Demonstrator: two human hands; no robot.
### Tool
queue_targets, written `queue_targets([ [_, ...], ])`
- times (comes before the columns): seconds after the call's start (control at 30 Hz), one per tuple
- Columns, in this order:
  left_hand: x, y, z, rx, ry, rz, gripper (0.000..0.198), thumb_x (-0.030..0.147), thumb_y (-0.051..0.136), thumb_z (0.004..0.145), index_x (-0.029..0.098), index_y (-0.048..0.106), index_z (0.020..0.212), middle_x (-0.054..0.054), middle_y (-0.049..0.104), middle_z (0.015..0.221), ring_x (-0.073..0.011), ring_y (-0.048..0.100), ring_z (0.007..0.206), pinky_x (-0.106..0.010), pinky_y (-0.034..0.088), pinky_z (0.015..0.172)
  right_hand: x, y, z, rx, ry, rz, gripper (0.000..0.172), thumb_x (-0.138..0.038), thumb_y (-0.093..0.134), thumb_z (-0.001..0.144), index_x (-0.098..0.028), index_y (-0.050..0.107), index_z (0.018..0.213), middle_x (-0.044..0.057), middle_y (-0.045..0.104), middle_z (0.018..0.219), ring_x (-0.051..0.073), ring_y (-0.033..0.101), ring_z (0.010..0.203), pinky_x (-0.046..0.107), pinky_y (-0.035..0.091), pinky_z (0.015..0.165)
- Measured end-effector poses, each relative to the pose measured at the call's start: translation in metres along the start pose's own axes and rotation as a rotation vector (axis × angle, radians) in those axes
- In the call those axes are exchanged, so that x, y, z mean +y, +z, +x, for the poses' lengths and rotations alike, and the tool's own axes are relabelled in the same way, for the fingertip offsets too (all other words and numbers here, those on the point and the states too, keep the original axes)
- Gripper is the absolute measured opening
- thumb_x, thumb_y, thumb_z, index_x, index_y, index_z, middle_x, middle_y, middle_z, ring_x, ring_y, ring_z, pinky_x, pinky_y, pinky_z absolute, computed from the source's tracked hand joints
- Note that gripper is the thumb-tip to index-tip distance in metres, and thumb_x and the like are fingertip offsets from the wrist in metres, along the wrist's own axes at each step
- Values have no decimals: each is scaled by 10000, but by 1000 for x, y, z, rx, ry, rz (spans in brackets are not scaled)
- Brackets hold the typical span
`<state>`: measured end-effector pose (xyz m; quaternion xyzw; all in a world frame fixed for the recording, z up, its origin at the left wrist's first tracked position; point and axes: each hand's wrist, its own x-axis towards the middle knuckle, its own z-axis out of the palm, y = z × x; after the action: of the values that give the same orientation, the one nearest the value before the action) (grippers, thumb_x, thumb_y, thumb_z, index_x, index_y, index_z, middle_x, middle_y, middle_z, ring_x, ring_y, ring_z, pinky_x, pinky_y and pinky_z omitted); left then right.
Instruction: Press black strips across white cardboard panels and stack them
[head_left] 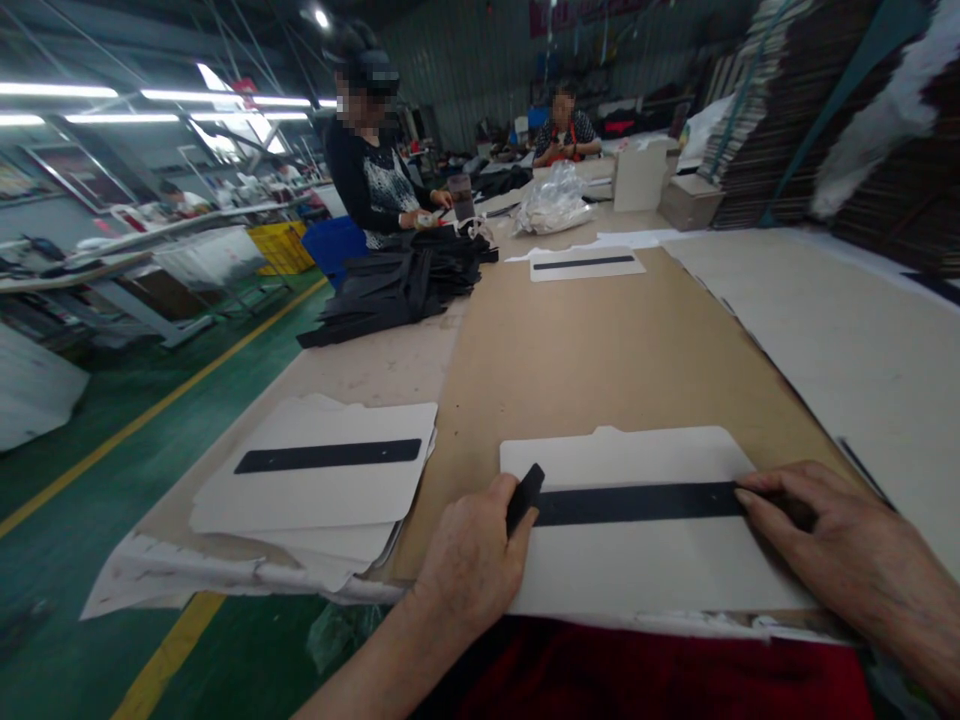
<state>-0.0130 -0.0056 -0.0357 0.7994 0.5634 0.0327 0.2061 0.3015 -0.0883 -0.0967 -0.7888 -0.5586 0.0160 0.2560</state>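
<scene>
In front of me a white board (630, 570) with rounded corners lies flat, and a long black strip (637, 504) runs across its middle. My left hand (480, 545) is closed at the strip's left end, with a black end piece standing up between thumb and fingers. Whether that piece is the same strip bent upward or a separate one, I cannot tell. At the opposite end, the thumb and fingertips of my right hand (817, 535) pinch the strip's right tip near a small hole. To the left, a stack of similar boards (315, 500) carries another black strip (330, 455) on top.
Brown sheeting (570, 350) covers the table. Farther off lie a board with a strip (589, 265), a heap of black strips (397, 285) and crumpled plastic (555, 200). A co-worker (375, 170) stands at the back left; another person (566, 130) sits behind. Large pale sheets (847, 330) lie right.
</scene>
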Motion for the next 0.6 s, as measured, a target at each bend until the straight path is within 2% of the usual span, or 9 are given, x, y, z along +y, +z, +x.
queue_targets([
  [0.4, 5, -3, 4, -38, -30, 72, 153, 325, 525, 914, 218, 595, 999, -84, 747, 903, -293, 715, 896, -353, 496, 738, 6, 5, 0, 21, -38, 0, 364, -554, 449, 800, -273, 674, 851, 19, 659, 917, 229, 652, 874, 384, 491, 787],
  [0.6, 6, -3, 5, -35, -38, 85, 180, 333, 524, 910, 225, 589, 1039, -89, 747, 924, -303, 714, 907, -373, 507, 758, 10, 5, -1, 32, -77, 6, 356, -555, 450, 821, -270, 660, 859, 19, 653, 918, 226, 649, 862, 391, 484, 823],
])
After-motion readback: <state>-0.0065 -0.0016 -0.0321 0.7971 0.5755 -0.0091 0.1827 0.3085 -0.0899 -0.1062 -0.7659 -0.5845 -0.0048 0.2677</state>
